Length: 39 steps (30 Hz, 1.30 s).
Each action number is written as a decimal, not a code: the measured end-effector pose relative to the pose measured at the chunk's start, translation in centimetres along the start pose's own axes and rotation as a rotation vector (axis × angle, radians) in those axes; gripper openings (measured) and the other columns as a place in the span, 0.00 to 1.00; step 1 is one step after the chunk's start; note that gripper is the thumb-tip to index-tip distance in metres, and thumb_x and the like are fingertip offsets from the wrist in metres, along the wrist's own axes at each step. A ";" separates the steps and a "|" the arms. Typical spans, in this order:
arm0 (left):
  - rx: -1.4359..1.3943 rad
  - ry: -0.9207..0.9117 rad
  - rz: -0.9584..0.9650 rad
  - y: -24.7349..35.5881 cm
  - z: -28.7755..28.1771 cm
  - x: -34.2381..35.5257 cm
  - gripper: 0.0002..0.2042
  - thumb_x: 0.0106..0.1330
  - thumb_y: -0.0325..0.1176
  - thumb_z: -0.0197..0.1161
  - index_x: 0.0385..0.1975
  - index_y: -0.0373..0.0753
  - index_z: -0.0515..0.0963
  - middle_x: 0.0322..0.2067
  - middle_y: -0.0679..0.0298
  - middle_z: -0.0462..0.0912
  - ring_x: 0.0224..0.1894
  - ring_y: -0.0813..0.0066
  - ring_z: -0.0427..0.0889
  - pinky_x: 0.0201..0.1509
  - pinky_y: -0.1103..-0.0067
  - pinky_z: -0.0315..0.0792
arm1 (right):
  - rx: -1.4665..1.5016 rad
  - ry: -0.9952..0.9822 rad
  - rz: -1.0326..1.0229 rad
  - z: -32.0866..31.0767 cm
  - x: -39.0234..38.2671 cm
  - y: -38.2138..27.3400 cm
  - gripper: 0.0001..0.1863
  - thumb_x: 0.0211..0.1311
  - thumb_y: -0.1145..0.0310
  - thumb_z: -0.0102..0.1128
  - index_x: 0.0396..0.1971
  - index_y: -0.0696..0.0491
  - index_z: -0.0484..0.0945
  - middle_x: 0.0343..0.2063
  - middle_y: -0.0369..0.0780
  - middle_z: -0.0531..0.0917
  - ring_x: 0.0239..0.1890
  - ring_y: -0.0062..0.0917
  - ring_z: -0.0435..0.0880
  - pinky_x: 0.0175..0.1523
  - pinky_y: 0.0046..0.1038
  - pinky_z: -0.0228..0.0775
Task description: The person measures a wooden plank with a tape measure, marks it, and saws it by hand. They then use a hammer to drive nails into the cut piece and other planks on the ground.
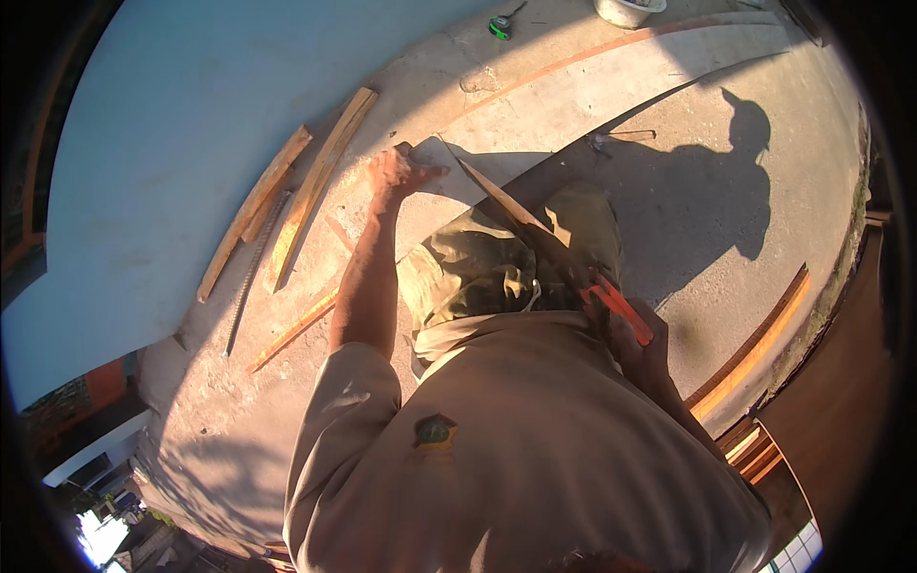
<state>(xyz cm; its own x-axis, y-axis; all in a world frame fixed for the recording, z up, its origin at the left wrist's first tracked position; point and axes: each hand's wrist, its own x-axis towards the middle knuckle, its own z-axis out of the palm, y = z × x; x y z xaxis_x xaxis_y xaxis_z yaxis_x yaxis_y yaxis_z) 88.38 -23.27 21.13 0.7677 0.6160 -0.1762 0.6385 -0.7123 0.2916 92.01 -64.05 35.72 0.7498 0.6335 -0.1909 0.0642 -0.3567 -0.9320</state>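
Observation:
My right hand (642, 339) is closed round the orange handle of a hand saw (523, 212). The saw's blade slants up and left across my lap, its tip by a long pale board (449, 177). At the board's near left end, my left hand (399, 174) grips it, with the thumb stretched over the top. The board runs away to the upper right, partly in shadow. Whether the saw teeth touch the board I cannot tell. My knees (478, 256), in camouflage trousers, are beside the board.
Left on the concrete lie wooden battens (323, 186), a ribbed metal rod (256, 272) and a thin wood strip (294, 329). A green tape measure (500, 27) and a white bucket (628, 11) are at the far side. Another timber (750, 344) lies right. A pale blue wall (210, 115) borders the left.

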 end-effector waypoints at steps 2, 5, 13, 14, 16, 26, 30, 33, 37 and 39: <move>0.018 0.072 0.039 -0.1 -0.1 -0.2 0.33 0.39 0.64 0.76 0.33 0.38 0.85 0.30 0.58 0.88 0.35 0.62 0.87 0.40 0.69 0.78 | 0.033 -0.025 0.105 2.9 4.2 -1.1 0.10 0.66 0.65 0.60 0.37 0.58 0.78 0.23 0.38 0.79 0.27 0.21 0.79 0.34 0.25 0.70; 0.004 0.098 -0.012 0.5 -0.5 -1.0 0.33 0.39 0.64 0.76 0.34 0.39 0.85 0.31 0.56 0.88 0.37 0.61 0.88 0.41 0.68 0.78 | -0.007 -0.002 -0.236 8.9 13.2 1.8 0.14 0.64 0.61 0.63 0.32 0.58 0.75 0.25 0.52 0.81 0.25 0.47 0.78 0.30 0.34 0.71; -0.002 0.089 0.022 2.1 -1.2 -1.2 0.32 0.37 0.58 0.80 0.33 0.34 0.84 0.29 0.53 0.87 0.35 0.56 0.87 0.42 0.66 0.78 | 0.015 -0.083 -0.043 3.0 3.7 6.1 0.13 0.66 0.61 0.62 0.36 0.57 0.74 0.25 0.44 0.80 0.26 0.31 0.81 0.33 0.33 0.69; 0.030 0.073 -0.018 2.1 -1.1 -0.9 0.33 0.37 0.58 0.80 0.33 0.34 0.83 0.29 0.53 0.87 0.35 0.56 0.87 0.42 0.66 0.78 | -0.015 -0.084 0.047 1.1 1.8 5.0 0.13 0.66 0.61 0.62 0.37 0.57 0.75 0.25 0.43 0.81 0.26 0.28 0.81 0.34 0.32 0.69; -0.094 0.094 0.096 2.0 -1.0 -0.2 0.33 0.37 0.59 0.79 0.33 0.34 0.83 0.29 0.54 0.87 0.35 0.58 0.87 0.42 0.66 0.78 | -0.018 -0.015 0.007 -2.1 -1.7 2.7 0.13 0.66 0.62 0.61 0.38 0.57 0.76 0.26 0.41 0.82 0.28 0.24 0.81 0.36 0.31 0.70; -0.094 0.019 0.017 -0.3 -0.1 -0.5 0.33 0.39 0.65 0.76 0.32 0.39 0.86 0.27 0.60 0.87 0.32 0.67 0.86 0.38 0.71 0.77 | -0.061 0.019 -0.278 8.3 11.6 4.5 0.13 0.65 0.64 0.63 0.30 0.59 0.74 0.25 0.50 0.80 0.25 0.44 0.77 0.33 0.34 0.70; -0.074 0.004 0.008 -0.5 0.2 0.1 0.34 0.39 0.65 0.76 0.35 0.38 0.85 0.31 0.58 0.87 0.34 0.64 0.86 0.40 0.71 0.77 | 0.043 0.040 0.010 -0.2 -0.8 5.7 0.11 0.65 0.66 0.60 0.41 0.57 0.81 0.31 0.40 0.85 0.31 0.19 0.80 0.37 0.29 0.70; -0.049 0.026 0.033 -0.3 -0.1 -0.1 0.34 0.39 0.63 0.77 0.33 0.36 0.84 0.30 0.56 0.87 0.34 0.63 0.87 0.40 0.69 0.78 | -0.027 0.046 0.049 1.8 1.3 6.4 0.11 0.65 0.66 0.60 0.38 0.59 0.80 0.27 0.43 0.83 0.29 0.24 0.80 0.36 0.30 0.70; 0.061 0.231 0.090 0.2 -0.3 -1.1 0.32 0.39 0.63 0.77 0.33 0.39 0.85 0.29 0.59 0.88 0.33 0.63 0.87 0.39 0.70 0.78 | -0.067 0.035 -0.377 10.3 13.7 6.1 0.14 0.63 0.65 0.63 0.29 0.60 0.72 0.25 0.54 0.78 0.26 0.51 0.74 0.31 0.34 0.69; -0.047 0.038 0.001 0.0 -0.3 -1.1 0.32 0.39 0.63 0.77 0.35 0.41 0.86 0.29 0.60 0.88 0.34 0.63 0.87 0.40 0.70 0.78 | -0.246 0.044 -0.443 9.6 13.2 5.5 0.13 0.65 0.63 0.61 0.30 0.59 0.74 0.28 0.53 0.80 0.28 0.47 0.79 0.33 0.34 0.71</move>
<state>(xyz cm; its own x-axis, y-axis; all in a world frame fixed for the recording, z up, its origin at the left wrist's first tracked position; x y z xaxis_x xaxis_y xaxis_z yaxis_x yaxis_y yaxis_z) 87.56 -23.86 21.62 0.7655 0.6279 -0.1405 0.6334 -0.6970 0.3363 95.99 -51.07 25.12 0.6423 0.7328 0.2246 0.5314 -0.2146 -0.8195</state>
